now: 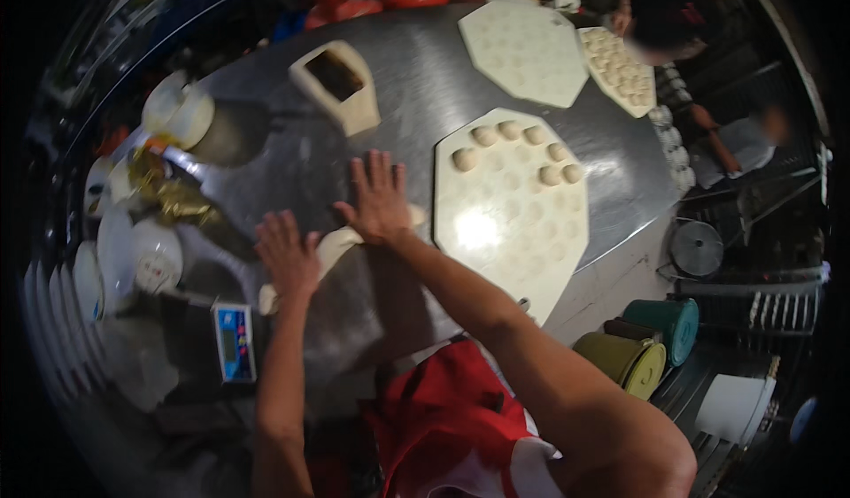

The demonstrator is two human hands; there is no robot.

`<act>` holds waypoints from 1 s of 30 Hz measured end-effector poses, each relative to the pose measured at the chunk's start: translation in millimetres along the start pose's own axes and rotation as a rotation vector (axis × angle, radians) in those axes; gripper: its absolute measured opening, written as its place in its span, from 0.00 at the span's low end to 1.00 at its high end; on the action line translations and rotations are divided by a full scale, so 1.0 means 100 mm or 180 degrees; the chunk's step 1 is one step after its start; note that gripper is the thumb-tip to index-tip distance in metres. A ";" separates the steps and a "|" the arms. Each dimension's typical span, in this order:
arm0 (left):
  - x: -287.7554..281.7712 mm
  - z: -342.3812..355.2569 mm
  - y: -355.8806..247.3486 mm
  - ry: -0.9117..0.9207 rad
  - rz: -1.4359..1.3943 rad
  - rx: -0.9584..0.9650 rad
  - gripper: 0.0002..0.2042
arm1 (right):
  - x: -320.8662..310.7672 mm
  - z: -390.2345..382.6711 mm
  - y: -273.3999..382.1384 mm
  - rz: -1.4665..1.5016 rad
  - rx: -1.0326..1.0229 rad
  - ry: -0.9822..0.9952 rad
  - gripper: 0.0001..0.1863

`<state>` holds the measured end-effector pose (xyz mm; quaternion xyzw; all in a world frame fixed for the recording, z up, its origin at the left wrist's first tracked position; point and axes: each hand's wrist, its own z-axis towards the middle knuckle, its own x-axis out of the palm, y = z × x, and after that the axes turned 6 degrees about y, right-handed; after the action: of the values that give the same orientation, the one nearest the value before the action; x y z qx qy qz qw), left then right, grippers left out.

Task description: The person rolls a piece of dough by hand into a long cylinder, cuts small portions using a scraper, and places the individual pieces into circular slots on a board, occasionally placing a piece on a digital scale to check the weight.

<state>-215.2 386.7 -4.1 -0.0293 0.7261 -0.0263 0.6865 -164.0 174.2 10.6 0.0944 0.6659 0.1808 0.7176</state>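
A pale rope of dough [336, 248] lies slantwise on the metal table [407, 82]. My left hand [290, 257] presses on its near left end, palm down with fingers stretched out. Over its far right end, my right hand [381, 203] lies flat with the fingers spread. Parts of the dough are hidden under both palms. Just right of my right hand is a cream dimpled board [522, 223], and several round dough balls [509, 131] sit in hollows toward its far end.
A pale container [359, 113] with a dark inside stands beyond my hands. To the left are a white tub [190, 117], gold-coloured wrapping [186, 197] and a blue-panelled scale [235, 343]. A second dimpled board [522, 51] lies far right, near a co-worker at a dough-filled tray [620, 73].
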 end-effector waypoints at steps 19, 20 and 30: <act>0.07 -0.14 -0.19 0.0227 0.0007 -0.0075 0.35 | -0.14 -0.40 -0.32 0.0108 -0.0146 0.0269 0.43; 0.05 -0.27 -0.11 0.0283 0.0036 0.0132 0.34 | -0.08 -0.58 -0.26 0.0095 -0.0223 0.0345 0.43; -0.34 -1.65 -0.40 0.1076 -0.0780 0.0279 0.40 | -0.73 -1.73 -0.78 -0.0211 -0.0592 0.0852 0.17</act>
<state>-377.4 349.4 42.0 -0.0826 0.8201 -0.1457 0.5472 -327.9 56.4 32.5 -0.0194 0.7387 0.2288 0.6337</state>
